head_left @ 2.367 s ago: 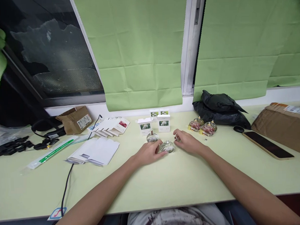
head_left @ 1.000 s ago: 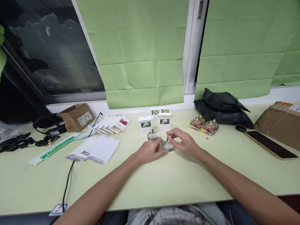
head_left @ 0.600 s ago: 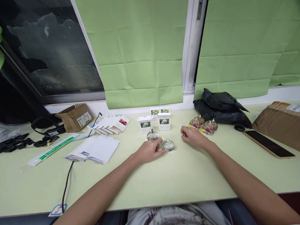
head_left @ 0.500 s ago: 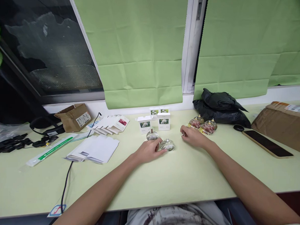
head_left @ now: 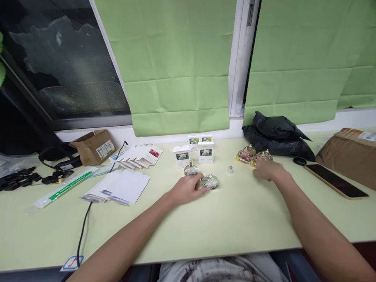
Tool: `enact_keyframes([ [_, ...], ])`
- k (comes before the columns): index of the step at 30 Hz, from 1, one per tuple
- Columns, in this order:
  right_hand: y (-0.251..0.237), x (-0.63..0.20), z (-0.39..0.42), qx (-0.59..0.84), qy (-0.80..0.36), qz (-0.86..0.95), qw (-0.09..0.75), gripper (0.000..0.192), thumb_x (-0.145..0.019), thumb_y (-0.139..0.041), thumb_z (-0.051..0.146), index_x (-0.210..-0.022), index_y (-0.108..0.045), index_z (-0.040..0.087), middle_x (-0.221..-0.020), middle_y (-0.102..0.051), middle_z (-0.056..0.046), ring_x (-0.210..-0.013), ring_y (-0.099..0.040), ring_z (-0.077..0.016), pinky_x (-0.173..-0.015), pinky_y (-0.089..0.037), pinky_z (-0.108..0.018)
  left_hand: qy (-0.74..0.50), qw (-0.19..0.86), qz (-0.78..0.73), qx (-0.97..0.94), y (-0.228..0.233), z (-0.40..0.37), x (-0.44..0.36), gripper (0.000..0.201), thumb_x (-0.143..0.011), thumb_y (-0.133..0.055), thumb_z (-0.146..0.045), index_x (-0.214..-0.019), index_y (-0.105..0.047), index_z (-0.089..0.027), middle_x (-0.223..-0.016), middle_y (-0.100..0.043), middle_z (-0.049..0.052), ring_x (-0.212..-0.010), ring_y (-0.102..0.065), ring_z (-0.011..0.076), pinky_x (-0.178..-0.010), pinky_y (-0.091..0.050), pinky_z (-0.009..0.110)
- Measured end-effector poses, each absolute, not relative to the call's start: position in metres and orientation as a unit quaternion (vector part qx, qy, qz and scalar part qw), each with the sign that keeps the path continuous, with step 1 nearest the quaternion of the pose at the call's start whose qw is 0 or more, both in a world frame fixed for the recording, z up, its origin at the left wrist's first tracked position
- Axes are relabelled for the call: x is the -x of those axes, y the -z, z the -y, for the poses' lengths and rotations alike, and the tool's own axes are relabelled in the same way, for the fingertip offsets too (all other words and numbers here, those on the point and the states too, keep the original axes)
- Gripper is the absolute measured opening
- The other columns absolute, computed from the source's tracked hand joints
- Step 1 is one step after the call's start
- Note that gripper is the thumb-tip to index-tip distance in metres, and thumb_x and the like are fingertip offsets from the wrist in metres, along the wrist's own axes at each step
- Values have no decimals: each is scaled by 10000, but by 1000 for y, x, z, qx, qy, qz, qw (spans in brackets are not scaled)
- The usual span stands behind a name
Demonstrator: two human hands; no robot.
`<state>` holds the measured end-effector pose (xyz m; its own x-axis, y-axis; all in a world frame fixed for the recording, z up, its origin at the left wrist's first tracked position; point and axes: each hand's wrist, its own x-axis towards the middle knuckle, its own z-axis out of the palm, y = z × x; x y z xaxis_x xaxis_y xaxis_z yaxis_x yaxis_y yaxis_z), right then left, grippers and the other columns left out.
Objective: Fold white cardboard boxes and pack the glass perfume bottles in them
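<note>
A clear round bottle (head_left: 210,181) is steadied on the pale green worktop (head_left: 191,227) by the left hand (head_left: 186,189), whose grip is closed against the glass at its left side. A small silver cap (head_left: 229,170) is left standing alone (just right of that bottle). A pink-filled bottle (head_left: 262,156) is covered by the right hand (head_left: 268,170); its grip cannot be told.
</note>
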<state>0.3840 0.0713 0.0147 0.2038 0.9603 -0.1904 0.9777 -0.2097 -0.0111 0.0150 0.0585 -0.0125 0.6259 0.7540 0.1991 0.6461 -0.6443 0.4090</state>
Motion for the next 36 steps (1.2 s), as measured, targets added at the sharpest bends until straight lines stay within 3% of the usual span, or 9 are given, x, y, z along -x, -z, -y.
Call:
enact_keyframes([
  [3, -9, -379, -73, -747, 105, -653, 66, 232, -883, -575, 188, -1021, -720, 70, -824, -755, -191, -721, -731, -290, -687, -481, -353, -177, 148, -392, -890, 12, -58, -15, 326, -973, -567, -574, -977, -513, -253, -760, -637, -24, -658, -586, 184, -592, -347, 290],
  [7, -10, -361, -73, -697, 72, -713, 20, 194, -922, -553, 179, -1031, -682, 86, -987, -747, -215, -867, -704, -284, -704, -428, -320, -174, 145, -393, -891, 11, -58, -16, 322, -974, -570, -567, -959, -503, -252, -749, -631, -30, -649, -576, 179, -582, -330, 285],
  [9, -13, -346, -70, -665, 52, -745, -21, 202, -991, -488, 218, -1097, -637, 133, -1024, -736, -163, -888, -676, -247, -724, -410, -302, -178, 142, -391, -892, 11, -58, -16, 325, -972, -575, -569, -953, -500, -253, -749, -632, -31, -650, -576, 179, -584, -331, 284],
  [13, -16, -304, -56, -496, 49, -822, -274, 164, -1070, -420, 288, -1092, -565, 215, -947, -685, -58, -810, -617, -198, -723, -432, -293, -182, 145, -388, -892, 11, -59, -16, 329, -963, -588, -570, -954, -504, -253, -737, -629, -32, -646, -576, 183, -591, -341, 286],
  [16, -13, -277, -44, -379, 86, -844, -371, 192, -1099, -404, 311, -1142, -581, 249, -1045, -661, -60, -888, -630, -192, -811, -485, -310, -180, 148, -387, -892, 11, -58, -16, 322, -964, -584, -565, -963, -515, -251, -725, -621, -28, -639, -576, 187, -586, -341, 289],
  [19, -8, -263, -38, -328, 100, -853, -393, 222, -1106, -404, 298, -1184, -610, 270, -1079, -662, -70, -949, -651, -201, -861, -511, -333, -182, 146, -383, -894, 10, -58, -16, 314, -968, -578, -559, -973, -524, -250, -735, -622, -25, -638, -576, 186, -588, -348, 288],
  [23, -3, -261, -36, -348, 132, -839, -398, 211, -1083, -479, 310, -1272, -568, 279, -1090, -695, -58, -939, -677, -200, -789, -537, -319, -181, 154, -378, -895, 11, -58, -16, 335, -977, -562, -583, -972, -523, -251, -729, -622, -27, -632, -579, 184, -584, -349, 287],
  [29, -3, -262, -36, -348, 120, -841, -396, 119, -1069, -511, 296, -1136, -602, 262, -1006, -688, -34, -873, -667, -179, -764, -518, -304, -183, 147, -383, -893, 11, -58, -16, 332, -979, -558, -581, -954, -525, -252, -727, -619, -24, -634, -577, 187, -580, -348, 289],
  [36, 0, -259, -36, -331, 74, -855, -393, 152, -1079, -479, 268, -1157, -609, 256, -1029, -685, -58, -902, -653, -190, -768, -511, -302, -181, 150, -381, -894, 9, -56, -16, 320, -985, -552, -573, -1010, -535, -255, -727, -615, -24, -628, -575, 187, -576, -355, 284],
])
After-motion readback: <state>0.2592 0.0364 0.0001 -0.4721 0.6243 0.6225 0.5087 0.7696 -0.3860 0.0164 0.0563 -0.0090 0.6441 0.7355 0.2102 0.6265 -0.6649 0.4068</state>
